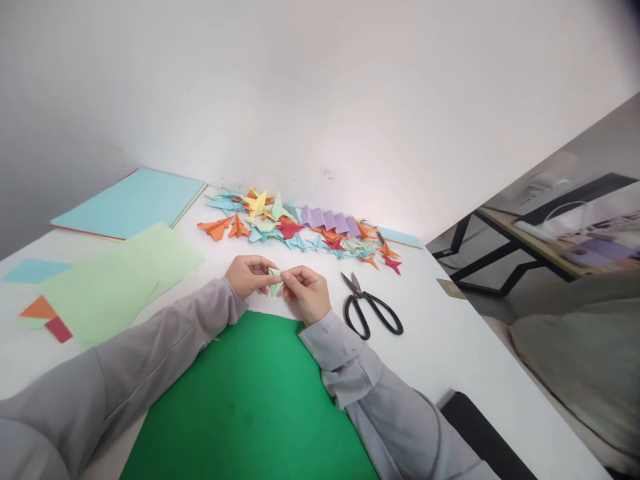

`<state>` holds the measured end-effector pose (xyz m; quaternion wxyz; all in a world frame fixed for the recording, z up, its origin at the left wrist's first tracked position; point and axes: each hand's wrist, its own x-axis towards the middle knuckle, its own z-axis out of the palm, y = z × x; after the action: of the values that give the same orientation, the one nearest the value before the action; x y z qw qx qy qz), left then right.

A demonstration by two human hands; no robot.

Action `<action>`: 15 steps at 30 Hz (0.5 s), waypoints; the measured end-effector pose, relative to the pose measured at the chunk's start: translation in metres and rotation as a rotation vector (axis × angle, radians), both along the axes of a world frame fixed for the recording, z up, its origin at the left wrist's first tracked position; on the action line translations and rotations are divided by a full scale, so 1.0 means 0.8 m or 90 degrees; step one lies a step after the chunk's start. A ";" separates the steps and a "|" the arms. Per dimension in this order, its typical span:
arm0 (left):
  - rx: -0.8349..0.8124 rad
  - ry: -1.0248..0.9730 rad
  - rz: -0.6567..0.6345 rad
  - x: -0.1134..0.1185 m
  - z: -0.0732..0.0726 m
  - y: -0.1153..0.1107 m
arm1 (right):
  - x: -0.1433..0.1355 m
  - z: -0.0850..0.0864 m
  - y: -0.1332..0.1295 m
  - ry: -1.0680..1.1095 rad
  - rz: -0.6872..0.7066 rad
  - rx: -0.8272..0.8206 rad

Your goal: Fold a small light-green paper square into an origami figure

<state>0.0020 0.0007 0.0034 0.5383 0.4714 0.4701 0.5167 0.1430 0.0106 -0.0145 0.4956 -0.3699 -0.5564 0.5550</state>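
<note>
Between my two hands is a small folded piece of light green paper (275, 288), pointed at its lower end. My left hand (249, 275) pinches it from the left, and my right hand (307, 292) grips its right side with thumb and finger. Both hands are just beyond the far edge of a large green sheet (240, 400). Black-handled scissors (371, 303) lie to the right of my right hand, blades slightly apart. Behind the hands is a heap of folded paper figures (263, 207) in several colours, with a pleated purple paper strip (330, 220) among them.
At the back left lies a stack of large coloured sheets (130, 203), blue on top. Light green sheets (110, 280) and small blue, orange and red scraps (59, 329) are at the left. A black flat object (480, 433) sits near the right edge. The wall (320, 100) stands behind the table.
</note>
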 end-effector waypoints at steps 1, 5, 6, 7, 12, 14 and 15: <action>-0.002 0.001 -0.004 0.000 0.000 0.000 | 0.000 0.000 0.000 0.003 0.000 0.003; -0.022 0.020 -0.024 -0.002 -0.001 -0.001 | 0.000 0.000 0.000 0.019 -0.002 -0.001; -0.027 0.024 -0.031 -0.003 -0.001 0.000 | 0.000 0.000 -0.001 0.021 -0.004 -0.006; -0.029 0.025 -0.037 -0.003 -0.002 0.000 | 0.000 0.000 -0.001 0.021 -0.005 -0.011; -0.030 0.031 -0.044 -0.003 -0.001 0.000 | -0.001 0.000 -0.001 0.017 -0.003 -0.030; -0.023 0.037 -0.040 -0.002 0.001 -0.001 | -0.001 -0.001 0.000 0.005 0.002 -0.034; -0.018 0.041 -0.040 -0.002 0.002 -0.002 | -0.001 -0.002 0.000 -0.001 0.004 -0.034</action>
<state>0.0007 -0.0007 0.0051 0.5456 0.4944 0.4793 0.4776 0.1426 0.0105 -0.0157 0.4834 -0.3818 -0.5429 0.5708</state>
